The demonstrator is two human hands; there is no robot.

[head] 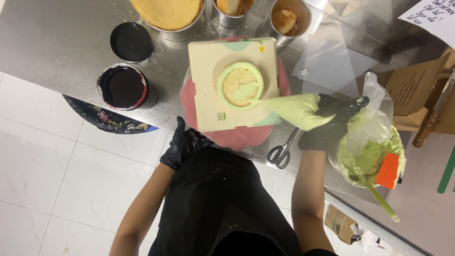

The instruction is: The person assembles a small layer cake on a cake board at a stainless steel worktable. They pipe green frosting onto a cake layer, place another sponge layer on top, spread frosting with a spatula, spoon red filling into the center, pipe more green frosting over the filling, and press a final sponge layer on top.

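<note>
1. The piping bag (296,110) of pale green cream lies almost level over the right side of the pink turntable (237,135), its tip touching the round sponge layer (238,86) at that layer's right edge.
2. The sponge layer sits inside a green cream ring on a square cream-coloured board (208,71), which rests on the turntable; the board's corners reach out to the turntable's rim or past it.
3. The right hand (332,123), in a black glove, has its fingers wrapped tight around the bag's wide end, and the loose plastic tail sticks up behind it.
4. The left hand (182,144), also gloved, rests at the turntable's near-left edge, close to the worktop (57,42) edge; whether its fingers press or just touch cannot be told.
5. Scissors (283,150) lie just beside the turntable, under the right wrist.
6. A bowl of green cream (365,159) with an orange scraper (388,170) crowds the right side.
7. To the left, an open jar of dark paste (123,87) and its black lid (131,41) stand near the turntable, with bare steel beyond.
8. Metal tins (284,21) line the far edge.
</note>
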